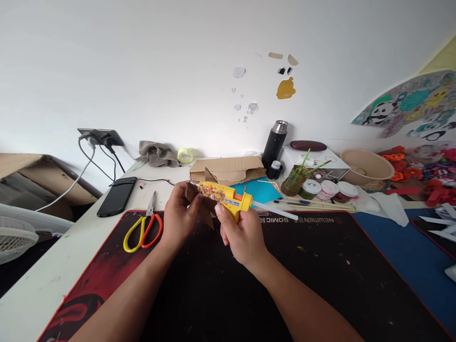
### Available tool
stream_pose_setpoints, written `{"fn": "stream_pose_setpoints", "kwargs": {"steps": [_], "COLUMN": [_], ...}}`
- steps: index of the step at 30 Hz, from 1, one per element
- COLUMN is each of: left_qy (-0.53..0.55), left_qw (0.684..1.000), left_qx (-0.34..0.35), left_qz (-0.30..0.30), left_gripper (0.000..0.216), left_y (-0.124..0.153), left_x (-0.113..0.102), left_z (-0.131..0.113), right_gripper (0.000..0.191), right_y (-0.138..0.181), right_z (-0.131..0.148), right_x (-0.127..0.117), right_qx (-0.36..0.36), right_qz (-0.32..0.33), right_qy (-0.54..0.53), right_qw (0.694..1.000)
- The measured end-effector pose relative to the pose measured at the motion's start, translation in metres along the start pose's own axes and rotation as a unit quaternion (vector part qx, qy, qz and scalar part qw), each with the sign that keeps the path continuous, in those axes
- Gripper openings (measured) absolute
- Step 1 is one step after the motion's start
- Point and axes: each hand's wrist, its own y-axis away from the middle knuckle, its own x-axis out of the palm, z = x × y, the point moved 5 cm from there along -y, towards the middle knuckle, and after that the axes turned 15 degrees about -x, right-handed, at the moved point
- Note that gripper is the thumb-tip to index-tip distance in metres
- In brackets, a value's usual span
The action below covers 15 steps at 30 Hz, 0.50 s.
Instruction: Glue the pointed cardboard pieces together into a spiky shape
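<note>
My right hand (244, 232) is wrapped round the handle of a yellow hot glue gun (224, 195), whose body is smeared with brown residue. A translucent glue stick (276, 209) sticks out of its back end. The gun's metal nozzle points left, at the piece of brown cardboard (204, 213) that my left hand (181, 213) pinches between thumb and fingers. Whether the nozzle touches the cardboard I cannot tell. Both hands are above the black desk mat (221, 294). To the left of my left hand lie scissors (144, 232) with one yellow and one red handle.
A black phone (117, 197) lies at the left, near a wall socket (101, 137) with cables. Behind my hands are a folded cardboard piece (228, 168) and a black thermos (275, 142). Paint jars (327, 190) and a beige bowl (366, 164) stand at the right.
</note>
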Motion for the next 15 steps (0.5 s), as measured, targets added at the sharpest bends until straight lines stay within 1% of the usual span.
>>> {"fn": "stream_pose_setpoints", "kwargs": {"steps": [11, 15], "left_qy": [-0.01, -0.003], "left_qw": [1.0, 1.0], "left_qx": [0.013, 0.007], "left_qz": [-0.003, 0.0], "left_gripper": [0.017, 0.018], "left_y": [0.0009, 0.0006], "left_x": [0.0, 0.0004], "left_z": [-0.0034, -0.0028], "right_gripper": [0.057, 0.056], "right_y": [-0.0009, -0.0002], "right_z": [-0.0002, -0.0007], "right_x": [0.0017, 0.003], "right_qx": [-0.005, -0.01], "right_qz": [0.006, 0.005], "right_qy": [-0.015, -0.029], "right_qw": [1.0, 1.0]}}
